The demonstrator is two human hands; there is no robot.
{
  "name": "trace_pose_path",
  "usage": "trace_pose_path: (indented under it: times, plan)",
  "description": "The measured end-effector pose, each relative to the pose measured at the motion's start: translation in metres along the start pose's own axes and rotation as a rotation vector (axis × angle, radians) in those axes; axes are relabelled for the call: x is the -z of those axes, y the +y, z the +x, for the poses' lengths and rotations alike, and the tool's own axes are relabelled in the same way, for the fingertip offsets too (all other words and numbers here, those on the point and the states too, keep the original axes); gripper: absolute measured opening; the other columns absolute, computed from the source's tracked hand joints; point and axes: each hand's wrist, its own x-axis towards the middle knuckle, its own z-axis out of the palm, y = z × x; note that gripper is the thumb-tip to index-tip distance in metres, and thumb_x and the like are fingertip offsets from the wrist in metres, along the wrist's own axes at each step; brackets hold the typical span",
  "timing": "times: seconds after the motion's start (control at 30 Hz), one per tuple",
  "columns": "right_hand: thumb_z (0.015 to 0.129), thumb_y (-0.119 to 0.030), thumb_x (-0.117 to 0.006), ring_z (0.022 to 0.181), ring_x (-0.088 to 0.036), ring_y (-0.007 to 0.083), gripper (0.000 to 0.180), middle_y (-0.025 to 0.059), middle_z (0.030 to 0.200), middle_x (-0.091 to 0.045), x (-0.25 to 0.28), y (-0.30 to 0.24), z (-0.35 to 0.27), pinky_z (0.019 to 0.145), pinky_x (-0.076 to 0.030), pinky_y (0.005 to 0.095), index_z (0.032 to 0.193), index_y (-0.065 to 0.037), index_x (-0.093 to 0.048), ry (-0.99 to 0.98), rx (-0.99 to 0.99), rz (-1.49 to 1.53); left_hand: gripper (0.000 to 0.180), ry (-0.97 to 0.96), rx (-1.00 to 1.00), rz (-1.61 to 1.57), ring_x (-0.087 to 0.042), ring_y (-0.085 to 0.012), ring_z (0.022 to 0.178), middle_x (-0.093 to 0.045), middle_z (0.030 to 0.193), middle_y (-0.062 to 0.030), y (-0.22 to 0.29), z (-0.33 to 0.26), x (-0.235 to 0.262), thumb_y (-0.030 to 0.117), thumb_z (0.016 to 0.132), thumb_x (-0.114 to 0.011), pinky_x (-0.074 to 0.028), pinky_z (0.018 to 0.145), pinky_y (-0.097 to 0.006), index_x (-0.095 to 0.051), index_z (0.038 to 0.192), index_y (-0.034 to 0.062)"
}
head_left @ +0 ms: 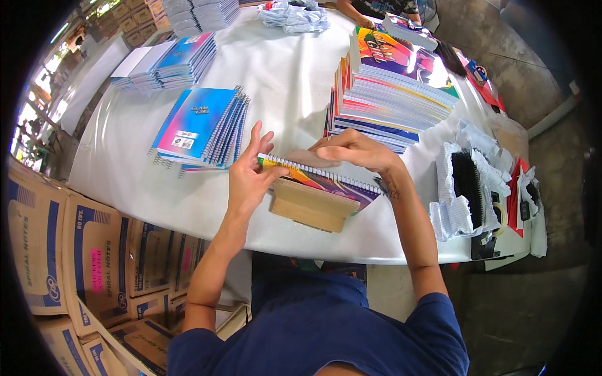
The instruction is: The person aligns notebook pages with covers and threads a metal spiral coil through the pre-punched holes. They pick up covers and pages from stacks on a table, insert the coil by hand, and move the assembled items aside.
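Note:
My left hand (246, 178) grips the left end of a spiral notebook (332, 183), its thumb on the near side and its fingers raised. The notebook stands tilted with its wire coil upward and a purple, yellow and orange cover toward me. Against its lower near side rests a folded piece of brown cardboard (312, 207). My right hand (360, 151) is just beyond the coil with its fingers curled in. At those fingertips is a thin greyish piece (313, 159), too blurred to name.
Blue-pink spiral notebooks (199, 125) are stacked left, with more stacks (179, 59) behind. A tall pile of colourful notebooks (392, 94) stands beyond my right hand. At right lie wrapped black coils (466, 188) and a tape roll (500, 218). Cartons (97, 257) fill the lower left. A person's arm (357, 12) shows far off.

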Motion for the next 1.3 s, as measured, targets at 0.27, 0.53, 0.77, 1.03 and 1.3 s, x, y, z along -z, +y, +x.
trace_pose_path:
  times: [0.27,0.53,0.77,1.03,1.3]
  plan:
    - [0.088,-0.048,-0.064,0.064,-0.039,0.0116,0.047,-0.0004,0.06,-0.045,-0.011,0.0,0.007,0.059,-0.031,0.0297,0.075,-0.004,-0.073,0.037,-0.089,-0.096,0.098,-0.074,-0.008,-0.071,-0.051,-0.0297,0.126,-0.044,0.143,-0.0216,0.001,0.002,0.003,0.008,0.074,-0.08,-0.044,0.103,-0.036,-0.02,0.152,0.0038]
    - [0.078,-0.026,-0.071,0.094,-0.063,0.0317,0.037,0.0163,0.104,-0.067,0.004,0.052,-0.057,0.083,-0.05,0.0371,0.109,-0.005,-0.07,0.111,0.196,-0.489,0.071,-0.482,0.06,-0.187,-0.054,-0.0287,0.122,-0.055,0.134,-0.0196,-0.002,0.024,0.013,0.048,0.092,-0.059,-0.042,0.103,-0.037,-0.047,0.136,-0.0071]
    - [0.079,-0.045,-0.071,0.137,-0.032,0.0382,0.066,0.0218,0.144,-0.039,-0.022,0.087,-0.114,0.109,-0.028,0.0545,0.134,-0.012,-0.052,0.34,-0.034,-0.83,0.066,-0.132,-0.239,-0.073,-0.053,-0.0316,0.124,-0.055,0.133,-0.0186,0.103,0.031,0.031,0.045,0.097,-0.051,-0.041,0.105,-0.042,-0.046,0.136,-0.0074]
    - [0.09,-0.028,-0.06,0.118,-0.046,0.0348,0.044,0.0215,0.119,-0.05,-0.029,0.136,-0.154,0.097,-0.034,0.0586,0.128,-0.009,-0.052,0.791,-0.206,-1.209,0.059,-0.515,-0.429,0.786,-0.047,-0.0366,0.13,-0.051,0.14,-0.0153,0.055,-0.049,-0.034,0.023,0.08,-0.072,-0.031,0.11,-0.048,-0.055,0.133,0.0015]
    - [0.086,-0.018,-0.066,0.083,-0.058,0.0275,0.027,0.0118,0.092,-0.056,-0.078,0.027,-0.163,0.071,-0.051,0.0383,0.11,-0.008,-0.061,0.857,-0.104,-0.748,0.058,-0.261,-0.632,1.128,-0.049,-0.0385,0.125,-0.055,0.135,-0.01,0.03,-0.046,-0.079,0.028,0.082,-0.071,-0.038,0.102,-0.051,-0.054,0.134,0.01]
